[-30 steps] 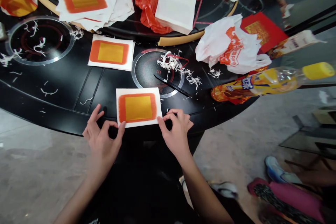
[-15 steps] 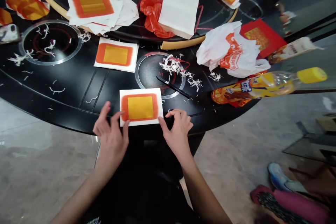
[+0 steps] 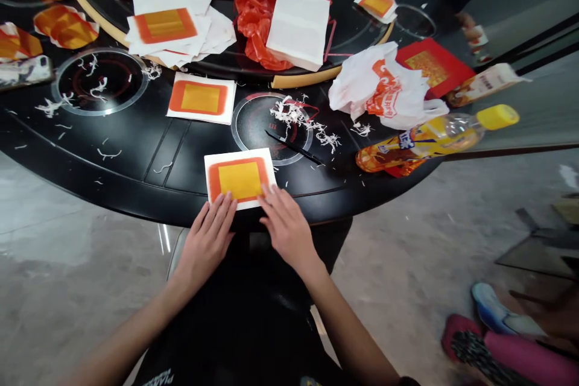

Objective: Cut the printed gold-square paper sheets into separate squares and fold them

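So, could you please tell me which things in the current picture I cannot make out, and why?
- Near edge of the orange-and-gold paper, head view: partly covered by the left hand and right hand.
- Far end of the patterned phone, head view: cut off by the left edge.
- Fine print on the bottle label, head view: too small and blurred.
- Rest of the pink-clad leg, head view: cut off at lower right.

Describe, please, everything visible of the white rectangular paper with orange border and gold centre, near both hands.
The white rectangular paper shows a soft-edged orange border around a plain gold rectangle, with white margins outside. It lies flat, slightly turned, close to the near edge of the glossy black table. Fingers of the left hand and right hand rest on its near side, partly covering it.
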`<state>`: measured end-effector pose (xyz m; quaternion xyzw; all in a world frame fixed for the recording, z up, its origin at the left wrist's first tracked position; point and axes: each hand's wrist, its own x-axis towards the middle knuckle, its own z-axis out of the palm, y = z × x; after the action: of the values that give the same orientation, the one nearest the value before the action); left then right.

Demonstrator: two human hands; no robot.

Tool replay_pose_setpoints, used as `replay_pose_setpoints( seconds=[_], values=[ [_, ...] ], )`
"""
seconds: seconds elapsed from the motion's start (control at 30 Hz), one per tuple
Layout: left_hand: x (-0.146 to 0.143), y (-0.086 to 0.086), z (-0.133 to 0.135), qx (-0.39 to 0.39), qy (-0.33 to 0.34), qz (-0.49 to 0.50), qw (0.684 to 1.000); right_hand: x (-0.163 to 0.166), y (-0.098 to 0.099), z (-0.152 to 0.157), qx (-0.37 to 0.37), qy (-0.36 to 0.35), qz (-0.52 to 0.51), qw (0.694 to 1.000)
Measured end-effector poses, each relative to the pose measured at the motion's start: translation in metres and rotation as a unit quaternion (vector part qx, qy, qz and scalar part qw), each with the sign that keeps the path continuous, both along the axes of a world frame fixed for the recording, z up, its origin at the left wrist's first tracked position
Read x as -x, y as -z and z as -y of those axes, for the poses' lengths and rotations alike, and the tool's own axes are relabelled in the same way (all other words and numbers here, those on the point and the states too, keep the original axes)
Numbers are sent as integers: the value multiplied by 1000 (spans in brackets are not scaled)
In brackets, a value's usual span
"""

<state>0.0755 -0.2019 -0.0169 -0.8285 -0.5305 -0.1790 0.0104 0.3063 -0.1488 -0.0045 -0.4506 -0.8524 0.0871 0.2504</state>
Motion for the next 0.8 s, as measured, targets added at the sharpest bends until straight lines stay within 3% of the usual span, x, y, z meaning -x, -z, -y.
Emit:
replay_pose_setpoints(
  seconds=[0.07,0.17,0.3,0.43,0.5,0.57,0.67,0.8],
  values=[
    [5,3,3,-54,12,32,998,-5,8,12,-39,-74,3,996],
    [9,-3,6,-103,52,85,990,-10,18,27,-119,-79,-65,988],
    [18,-34,-6,-120,102,133,979,-2,5,20,-173,-73,-160,969],
    [31,-82,-48,-170,42,197,965,5,-34,-33,-216,-29,-211,953],
    [37,-105,-72,-173,-44,245,953,-3,-48,-71,-208,50,-224,951],
    [44,-118,-92,-160,-138,295,932,-17,-49,-109,-147,147,-201,957],
    [55,-111,-112,-64,-189,358,912,-38,-27,-153,-29,175,-106,978],
    [61,-66,-126,121,-178,358,909,-50,9,-169,16,174,-42,984]
  ],
)
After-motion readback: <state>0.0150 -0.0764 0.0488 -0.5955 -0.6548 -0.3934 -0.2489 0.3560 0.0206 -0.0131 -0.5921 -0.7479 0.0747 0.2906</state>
